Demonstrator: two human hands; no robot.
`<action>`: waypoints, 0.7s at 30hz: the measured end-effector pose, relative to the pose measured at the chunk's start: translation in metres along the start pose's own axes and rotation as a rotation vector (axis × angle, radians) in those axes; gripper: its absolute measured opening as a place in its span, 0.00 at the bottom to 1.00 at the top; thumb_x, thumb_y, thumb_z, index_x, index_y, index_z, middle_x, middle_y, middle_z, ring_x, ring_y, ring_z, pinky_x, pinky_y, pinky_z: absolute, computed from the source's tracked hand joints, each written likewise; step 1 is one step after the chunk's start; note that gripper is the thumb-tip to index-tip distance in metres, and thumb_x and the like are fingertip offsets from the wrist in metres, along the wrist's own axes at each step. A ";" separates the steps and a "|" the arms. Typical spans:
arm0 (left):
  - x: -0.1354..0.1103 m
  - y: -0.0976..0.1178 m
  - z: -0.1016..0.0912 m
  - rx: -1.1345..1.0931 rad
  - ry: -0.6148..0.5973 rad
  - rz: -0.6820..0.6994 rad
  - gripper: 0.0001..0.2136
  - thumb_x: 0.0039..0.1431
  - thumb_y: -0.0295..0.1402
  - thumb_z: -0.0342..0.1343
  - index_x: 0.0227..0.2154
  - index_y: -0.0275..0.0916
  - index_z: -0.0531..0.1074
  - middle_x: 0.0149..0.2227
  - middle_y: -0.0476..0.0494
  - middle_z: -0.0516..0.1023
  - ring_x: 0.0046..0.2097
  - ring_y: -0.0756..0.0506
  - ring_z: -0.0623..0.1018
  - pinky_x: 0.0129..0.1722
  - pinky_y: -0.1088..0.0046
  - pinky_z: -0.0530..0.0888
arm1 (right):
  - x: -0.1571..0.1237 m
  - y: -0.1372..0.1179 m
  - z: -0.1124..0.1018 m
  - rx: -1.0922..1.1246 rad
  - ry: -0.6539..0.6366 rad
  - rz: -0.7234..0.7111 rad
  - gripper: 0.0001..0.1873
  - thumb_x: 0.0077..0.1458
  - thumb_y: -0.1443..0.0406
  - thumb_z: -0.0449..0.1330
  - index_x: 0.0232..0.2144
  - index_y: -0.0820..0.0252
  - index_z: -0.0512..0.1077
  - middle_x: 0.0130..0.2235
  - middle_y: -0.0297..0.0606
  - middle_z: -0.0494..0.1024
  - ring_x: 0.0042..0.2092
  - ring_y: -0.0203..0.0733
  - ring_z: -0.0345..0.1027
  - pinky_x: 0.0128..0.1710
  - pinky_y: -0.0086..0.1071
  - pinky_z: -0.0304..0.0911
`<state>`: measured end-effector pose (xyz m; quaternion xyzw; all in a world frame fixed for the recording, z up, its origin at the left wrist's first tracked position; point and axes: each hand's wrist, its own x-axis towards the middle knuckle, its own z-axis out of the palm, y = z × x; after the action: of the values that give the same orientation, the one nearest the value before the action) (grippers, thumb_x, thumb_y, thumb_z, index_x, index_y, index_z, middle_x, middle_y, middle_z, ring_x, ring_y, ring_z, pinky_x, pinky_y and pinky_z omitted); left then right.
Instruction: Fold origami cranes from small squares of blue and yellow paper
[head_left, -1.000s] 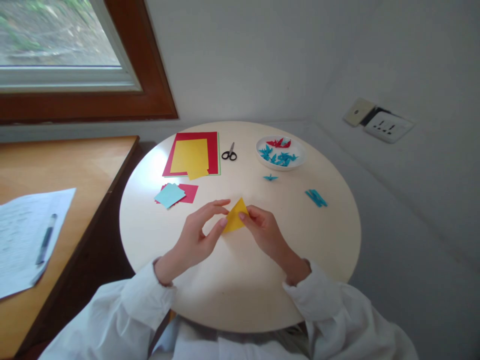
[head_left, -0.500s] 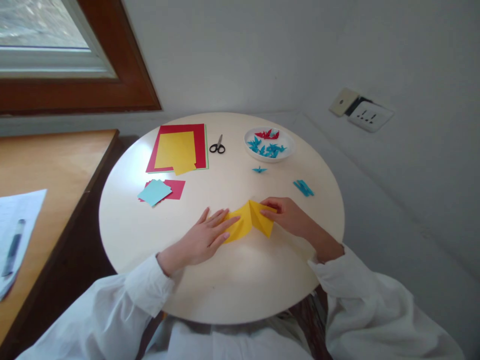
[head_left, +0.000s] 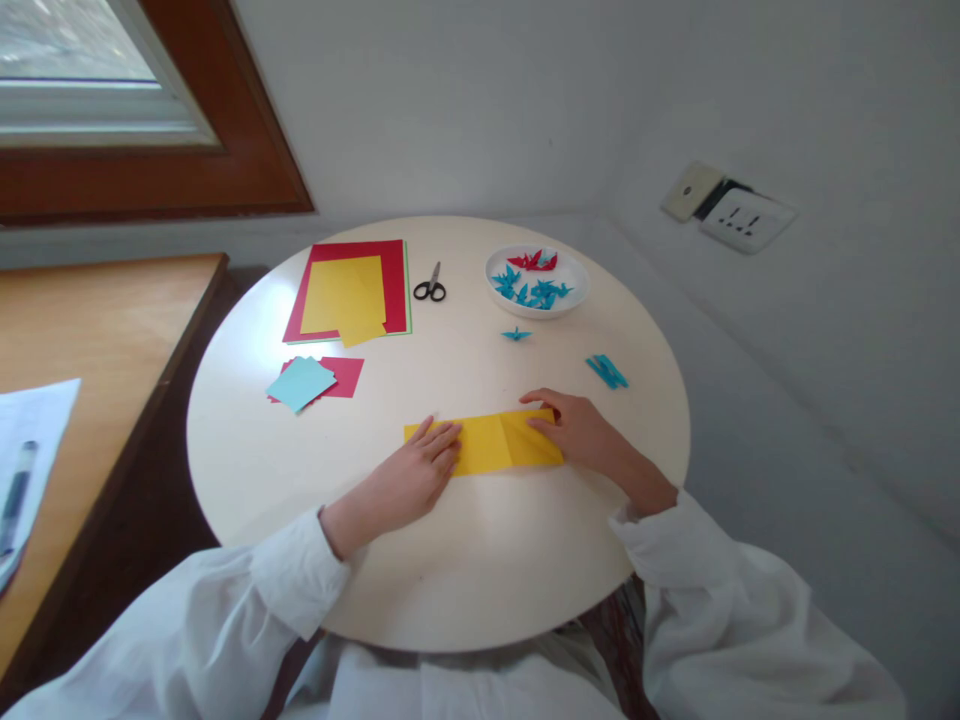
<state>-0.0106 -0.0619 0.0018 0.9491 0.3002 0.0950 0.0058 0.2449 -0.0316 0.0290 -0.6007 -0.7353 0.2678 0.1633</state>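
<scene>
A yellow strip of paper lies across the near middle of the round table, with a crease running across its right half. My left hand rests on the strip's left part, fingers stretched out and lying flat. At the right end, my right hand holds the paper's edge, thumb over the top and forefinger lifted. Part of its grip is hidden behind the hand. Beyond the strip, a small blue paper crane stands on the table.
A white dish holds several blue and red cranes. Black-handled scissors lie left of it. Large red and yellow sheets sit at the back left, small blue and red squares nearer. Folded blue strips lie at right.
The yellow paper's right part has come down from a raised, bent shape and now lies nearly flat. My left hand's fingers have drawn closer together. The view has shifted slightly.
</scene>
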 end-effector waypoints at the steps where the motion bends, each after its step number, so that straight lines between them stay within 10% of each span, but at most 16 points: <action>1: 0.003 0.001 0.000 0.000 0.013 0.004 0.15 0.65 0.27 0.39 0.45 0.29 0.69 0.50 0.33 0.72 0.57 0.41 0.67 0.59 0.56 0.60 | 0.000 0.001 0.002 0.002 0.028 0.023 0.16 0.50 0.68 0.54 0.42 0.60 0.72 0.36 0.40 0.79 0.32 0.39 0.70 0.34 0.31 0.64; 9: 0.025 0.019 0.002 -0.014 -0.004 -0.201 0.21 0.64 0.38 0.39 0.54 0.30 0.62 0.40 0.32 0.71 0.43 0.38 0.71 0.43 0.55 0.71 | -0.003 0.011 0.018 0.012 0.192 0.038 0.17 0.53 0.67 0.50 0.45 0.62 0.70 0.25 0.36 0.74 0.26 0.37 0.67 0.28 0.29 0.61; 21: 0.035 0.018 0.014 -0.175 -0.059 -0.089 0.16 0.61 0.28 0.41 0.49 0.25 0.62 0.59 0.24 0.60 0.62 0.36 0.57 0.60 0.53 0.57 | 0.001 0.017 0.032 -0.152 0.297 -0.065 0.18 0.54 0.70 0.46 0.45 0.63 0.70 0.39 0.46 0.78 0.37 0.45 0.71 0.40 0.39 0.64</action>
<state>0.0305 -0.0558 -0.0049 0.9331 0.3322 0.0925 0.1018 0.2402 -0.0349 -0.0066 -0.6204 -0.7402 0.1143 0.2326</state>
